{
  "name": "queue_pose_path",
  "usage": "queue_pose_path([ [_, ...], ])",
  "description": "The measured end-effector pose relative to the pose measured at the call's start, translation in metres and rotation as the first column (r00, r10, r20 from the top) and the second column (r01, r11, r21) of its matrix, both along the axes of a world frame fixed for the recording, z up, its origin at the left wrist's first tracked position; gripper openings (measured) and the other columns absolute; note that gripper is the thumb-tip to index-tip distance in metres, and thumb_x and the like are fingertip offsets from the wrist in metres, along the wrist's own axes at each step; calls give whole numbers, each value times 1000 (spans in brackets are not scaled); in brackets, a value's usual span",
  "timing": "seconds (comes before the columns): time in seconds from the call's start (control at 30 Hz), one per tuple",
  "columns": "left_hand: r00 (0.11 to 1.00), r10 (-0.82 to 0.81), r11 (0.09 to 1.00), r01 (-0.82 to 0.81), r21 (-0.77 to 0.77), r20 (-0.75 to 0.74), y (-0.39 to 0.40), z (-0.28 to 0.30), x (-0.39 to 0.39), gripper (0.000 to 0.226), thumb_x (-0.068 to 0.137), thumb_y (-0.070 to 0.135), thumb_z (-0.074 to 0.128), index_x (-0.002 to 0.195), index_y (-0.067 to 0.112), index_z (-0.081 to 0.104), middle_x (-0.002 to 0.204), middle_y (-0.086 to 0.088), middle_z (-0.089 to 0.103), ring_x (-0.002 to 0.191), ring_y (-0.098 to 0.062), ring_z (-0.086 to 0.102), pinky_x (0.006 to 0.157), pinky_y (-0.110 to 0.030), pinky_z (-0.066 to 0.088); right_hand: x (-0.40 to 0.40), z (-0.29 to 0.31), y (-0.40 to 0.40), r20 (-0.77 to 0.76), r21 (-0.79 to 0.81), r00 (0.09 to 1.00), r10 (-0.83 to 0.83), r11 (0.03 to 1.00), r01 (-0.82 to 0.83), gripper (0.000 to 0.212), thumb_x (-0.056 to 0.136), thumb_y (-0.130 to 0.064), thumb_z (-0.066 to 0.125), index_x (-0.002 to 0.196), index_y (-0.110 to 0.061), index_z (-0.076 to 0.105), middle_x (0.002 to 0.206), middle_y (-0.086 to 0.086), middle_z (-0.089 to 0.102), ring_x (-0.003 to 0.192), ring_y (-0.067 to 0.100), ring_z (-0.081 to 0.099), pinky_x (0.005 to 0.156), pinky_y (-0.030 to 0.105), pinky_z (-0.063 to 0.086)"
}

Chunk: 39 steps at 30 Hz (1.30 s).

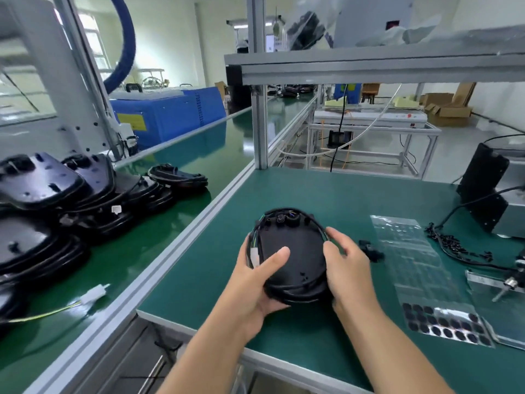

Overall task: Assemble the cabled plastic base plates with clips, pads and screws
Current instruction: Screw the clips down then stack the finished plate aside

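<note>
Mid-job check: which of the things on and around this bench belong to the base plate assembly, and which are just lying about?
Job:
- round black plastic base plate with cable, held by left hand and right hand
- clear sheet of black oval pads
- pile of small black clips
- stack of black plates

Lying about:
- blue machine cabinet
- brown cardboard boxes

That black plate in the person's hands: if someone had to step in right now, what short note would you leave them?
Left hand: grips the black base plate from the left, thumb on top.
Right hand: holds its right edge.
The plate is held above the green bench, cable wrapped round its rim.
Pad sheet, loose black clips and the screwdriver lie to the right.
More plates are stacked on the conveyor to the left.
Done: plate picked up.
Left: probably clips, pads and screws; none visibly fitted.
</note>
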State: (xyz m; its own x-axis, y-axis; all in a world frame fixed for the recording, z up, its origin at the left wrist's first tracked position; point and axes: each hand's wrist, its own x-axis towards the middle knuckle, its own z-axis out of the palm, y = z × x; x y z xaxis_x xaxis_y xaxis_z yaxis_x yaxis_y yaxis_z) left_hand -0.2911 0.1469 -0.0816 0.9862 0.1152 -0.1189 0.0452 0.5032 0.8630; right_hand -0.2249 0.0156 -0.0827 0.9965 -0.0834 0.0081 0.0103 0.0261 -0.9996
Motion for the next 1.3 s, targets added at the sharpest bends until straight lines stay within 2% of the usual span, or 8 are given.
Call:
queue_pose_path([
  [0.13,990,138,990,-139,26,37,29,-6,1,59,67,11,81,117,33,56,117,-2,68,105,-29,67,78,-53,56,14,5,27,33,-30,983,183,983,-182,30,94,-20,53,120,-31,64,107,-10,68,90,2,66,71,16,52],
  [0.27,962,261,960,-267,83,78,57,-4,0,63,68,12,82,120,34,55,116,-3,68,104,-29,67,78,-52,56,23,7,48,47,-116,938,345,934,-338,31,97,-35,50,127,-33,58,117,-14,62,107,5,60,93,30,50],
  [0.43,897,420,878,-440,187,138,118,15,-4,64,75,7,77,125,37,51,120,-2,66,103,-28,68,72,-47,56,27,-6,53,32,-111,926,376,922,-371,20,99,-32,48,113,-29,61,92,-5,71,86,13,66,58,26,47],
  [0.6,752,618,709,-660,250,231,199,69,-15,61,76,7,77,125,29,48,120,-7,63,101,-31,67,69,-52,57,33,-22,46,80,-109,931,356,931,-347,18,99,-21,49,99,-26,66,78,-6,74,74,17,64,58,30,47],
  [0.77,558,774,495,-828,265,299,265,113,-31,64,80,6,74,131,28,41,117,-4,58,96,-31,68,69,-50,59,33,-31,47,135,-203,909,394,909,-364,20,97,-20,50,92,-28,68,76,-9,73,61,4,62,50,14,47],
  [0.9,505,835,462,-859,219,217,300,118,-42,64,84,4,69,132,31,37,129,-7,47,106,-35,61,73,-52,58,32,-30,47,147,-218,908,392,908,-357,21,97,-17,51,90,-27,68,74,-10,73,59,3,60,49,12,45],
  [1.17,462,875,456,-887,76,144,335,112,-65,18,91,11,61,100,21,49,119,-15,56,99,-31,64,61,-46,59,27,-29,46,167,-227,903,395,907,-354,22,96,-15,52,88,-25,69,73,-9,73,63,8,62,50,13,46],
  [1.3,403,904,411,-911,-30,144,349,100,-98,34,95,10,54,127,14,43,114,-14,58,95,-33,67,57,-46,59,29,-29,46,176,-240,898,404,902,-358,23,96,-13,52,87,-25,70,72,-8,73,61,7,61,49,12,45],
])
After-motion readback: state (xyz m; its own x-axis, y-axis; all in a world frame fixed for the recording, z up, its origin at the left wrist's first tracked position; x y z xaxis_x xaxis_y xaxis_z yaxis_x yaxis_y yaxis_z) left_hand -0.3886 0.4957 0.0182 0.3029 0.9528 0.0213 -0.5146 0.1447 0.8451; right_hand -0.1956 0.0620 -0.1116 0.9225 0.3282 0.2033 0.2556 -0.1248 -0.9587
